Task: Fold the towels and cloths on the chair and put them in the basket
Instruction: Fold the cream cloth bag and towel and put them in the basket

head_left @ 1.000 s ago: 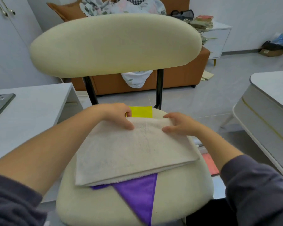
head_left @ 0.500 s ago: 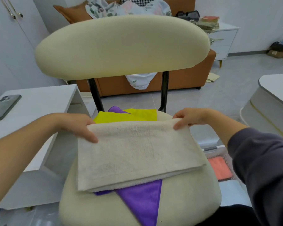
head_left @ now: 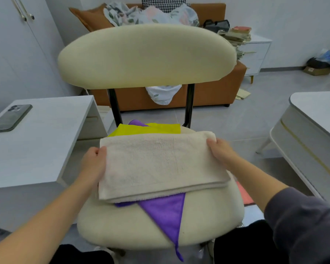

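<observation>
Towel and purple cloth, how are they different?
The towel is beige, thick and fluffy; the purple cloth looks thin and smooth. The towel is folded into a neat rectangle; the purple cloth sticks out in a point that hangs over the chair front. The towel lies on top, gripped by the left hand and right hand; the purple cloth lies underneath, untouched. Both are on the chair.

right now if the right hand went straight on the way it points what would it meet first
The right hand, gripping the right end of the beige towel, points away and leftward. It would push into that towel first, then probably the yellow cloth behind it; depth there is unclear.
</observation>
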Demonstrator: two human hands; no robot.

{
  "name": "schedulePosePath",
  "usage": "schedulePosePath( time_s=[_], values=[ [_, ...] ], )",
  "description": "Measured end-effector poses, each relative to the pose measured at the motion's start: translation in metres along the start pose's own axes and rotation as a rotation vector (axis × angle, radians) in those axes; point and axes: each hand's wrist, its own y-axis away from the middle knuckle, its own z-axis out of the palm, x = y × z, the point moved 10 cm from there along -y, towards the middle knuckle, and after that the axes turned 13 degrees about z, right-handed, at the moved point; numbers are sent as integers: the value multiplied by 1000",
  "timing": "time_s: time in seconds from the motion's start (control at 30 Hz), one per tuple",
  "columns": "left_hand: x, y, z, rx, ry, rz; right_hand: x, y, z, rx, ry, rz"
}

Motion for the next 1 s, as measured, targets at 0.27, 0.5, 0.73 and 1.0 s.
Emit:
schedulePosePath(
  time_s=[0.27,0.5,0.73,1.0],
  values=[
    [37,27,-38,163,-102,147,-39,36,-43,281,114,-227],
    [34,39,-46,32,76,76,-39,53,-47,201,73,-181],
    [10,77,4,-515,253,-154,-40,49,-61,140,143,-226],
    [10,62,36,-874,-78,-131,-51,28,-21,-43,301,-209]
  ],
)
